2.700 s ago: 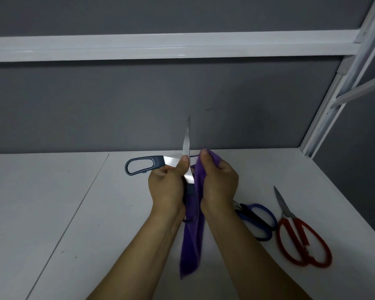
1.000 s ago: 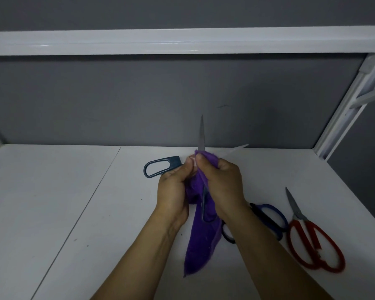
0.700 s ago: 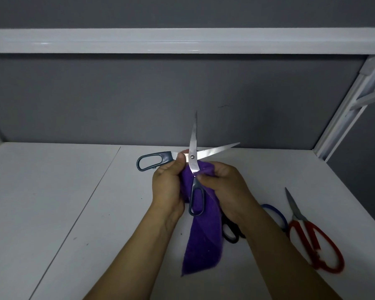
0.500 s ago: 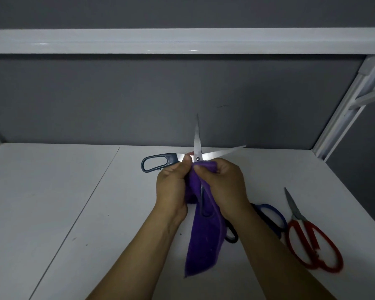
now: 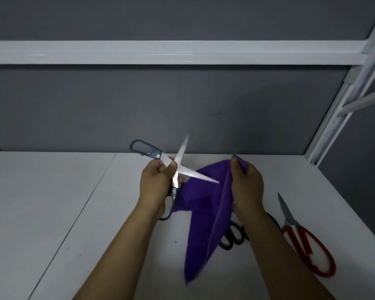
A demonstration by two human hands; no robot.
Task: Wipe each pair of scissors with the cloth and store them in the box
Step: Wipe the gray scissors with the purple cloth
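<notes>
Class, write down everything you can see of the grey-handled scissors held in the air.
The grey-handled scissors have shiny metal blades and dark blue-grey, plastic-looking loop handles. They are open wide, forming an X: one blade points up, the other right, in front of the purple cloth; contact there is unclear. One loop sticks up left, the other sits by the wrist. The left hand grips them near the pivot, above the table.

No text, label, brand, number or sign could be read anywhere in the frame; the blades of the grey-handled scissors [image 5: 191, 174] near the centre were washed out by glare.
</notes>
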